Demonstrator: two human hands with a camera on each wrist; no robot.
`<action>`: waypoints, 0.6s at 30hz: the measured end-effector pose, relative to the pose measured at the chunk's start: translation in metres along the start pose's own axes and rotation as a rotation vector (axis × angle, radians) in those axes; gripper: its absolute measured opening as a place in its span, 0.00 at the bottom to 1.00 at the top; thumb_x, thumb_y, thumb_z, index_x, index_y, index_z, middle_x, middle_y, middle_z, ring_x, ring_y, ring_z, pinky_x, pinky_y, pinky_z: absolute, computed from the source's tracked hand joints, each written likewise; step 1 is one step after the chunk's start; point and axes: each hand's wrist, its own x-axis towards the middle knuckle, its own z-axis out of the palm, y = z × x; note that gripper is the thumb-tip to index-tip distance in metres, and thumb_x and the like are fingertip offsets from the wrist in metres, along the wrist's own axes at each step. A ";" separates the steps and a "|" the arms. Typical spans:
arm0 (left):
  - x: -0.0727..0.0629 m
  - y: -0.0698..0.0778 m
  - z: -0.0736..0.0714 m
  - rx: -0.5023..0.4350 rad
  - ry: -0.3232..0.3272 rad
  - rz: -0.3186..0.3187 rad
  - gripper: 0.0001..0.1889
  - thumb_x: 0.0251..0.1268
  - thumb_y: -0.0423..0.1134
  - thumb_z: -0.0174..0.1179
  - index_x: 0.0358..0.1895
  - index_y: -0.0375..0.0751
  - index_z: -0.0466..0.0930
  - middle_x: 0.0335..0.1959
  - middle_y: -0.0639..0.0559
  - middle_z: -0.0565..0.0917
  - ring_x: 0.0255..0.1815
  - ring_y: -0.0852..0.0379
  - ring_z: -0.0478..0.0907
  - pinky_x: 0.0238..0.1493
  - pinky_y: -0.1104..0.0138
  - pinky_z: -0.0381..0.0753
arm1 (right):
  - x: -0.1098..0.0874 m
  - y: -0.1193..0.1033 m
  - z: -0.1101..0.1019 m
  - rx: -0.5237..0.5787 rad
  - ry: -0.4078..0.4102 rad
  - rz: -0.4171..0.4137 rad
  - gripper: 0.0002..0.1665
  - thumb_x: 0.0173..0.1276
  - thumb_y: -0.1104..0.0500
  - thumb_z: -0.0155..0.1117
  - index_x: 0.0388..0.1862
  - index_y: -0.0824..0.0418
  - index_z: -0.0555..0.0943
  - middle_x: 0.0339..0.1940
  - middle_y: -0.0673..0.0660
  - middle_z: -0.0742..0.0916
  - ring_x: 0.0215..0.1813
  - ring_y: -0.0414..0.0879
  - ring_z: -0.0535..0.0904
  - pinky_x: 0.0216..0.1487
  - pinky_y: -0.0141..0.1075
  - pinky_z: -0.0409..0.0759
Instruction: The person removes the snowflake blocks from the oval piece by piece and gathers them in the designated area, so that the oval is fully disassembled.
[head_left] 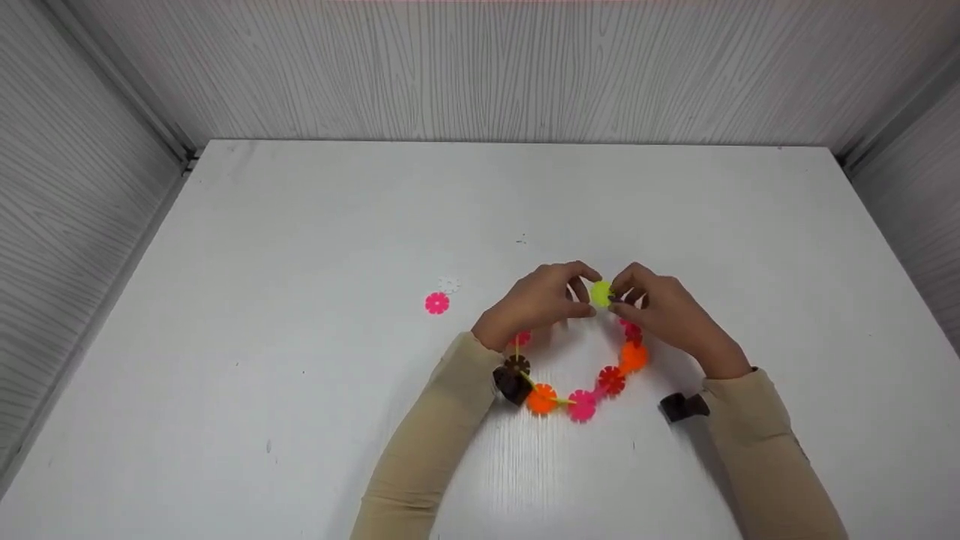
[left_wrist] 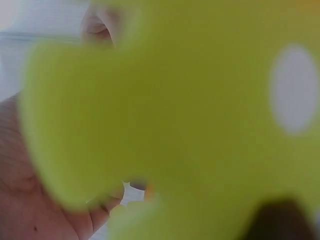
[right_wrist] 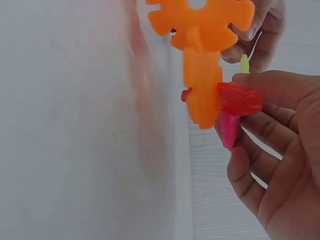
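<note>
A chain of slotted plastic flower discs loops below and between both hands, with pink [head_left: 581,406], orange [head_left: 634,356] and red [head_left: 611,381] discs along it. My left hand [head_left: 536,300] has its thumb and index finger at the edges of a yellow disc [head_left: 601,293] at the top of the loop. My right hand [head_left: 660,307] pinches the chain at the yellow disc's right side, beside a red disc [right_wrist: 240,99] and a pink disc [right_wrist: 229,131]. A large blurred yellow disc [left_wrist: 150,115] covers most of the left wrist view, hiding much of the left hand.
To the left on the white table [head_left: 337,225] lie a loose pink disc [head_left: 437,303] and a white disc [head_left: 448,284] close together. The chain's left side passes under the left wrist by a brown disc [head_left: 517,365]. Wood-patterned panels [head_left: 517,71] border the table at the back and sides.
</note>
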 end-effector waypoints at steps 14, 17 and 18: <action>-0.001 0.002 -0.001 0.069 0.053 0.009 0.19 0.63 0.42 0.64 0.57 0.46 0.75 0.40 0.52 0.84 0.31 0.59 0.78 0.38 0.70 0.76 | 0.000 0.000 0.001 -0.022 0.005 0.011 0.09 0.68 0.56 0.63 0.42 0.60 0.77 0.35 0.56 0.85 0.34 0.47 0.76 0.36 0.31 0.76; -0.002 0.003 -0.002 0.089 0.060 0.019 0.19 0.64 0.43 0.63 0.57 0.46 0.75 0.40 0.52 0.84 0.31 0.59 0.78 0.38 0.70 0.76 | 0.000 -0.001 0.001 -0.033 0.008 0.010 0.10 0.68 0.54 0.63 0.42 0.59 0.80 0.34 0.55 0.84 0.34 0.47 0.74 0.35 0.32 0.74; -0.002 0.003 -0.002 0.095 0.061 0.020 0.19 0.64 0.43 0.63 0.57 0.46 0.75 0.40 0.52 0.84 0.32 0.59 0.78 0.38 0.70 0.76 | 0.001 -0.002 0.001 -0.034 0.009 0.013 0.10 0.68 0.54 0.63 0.42 0.59 0.80 0.34 0.55 0.84 0.34 0.47 0.74 0.35 0.32 0.74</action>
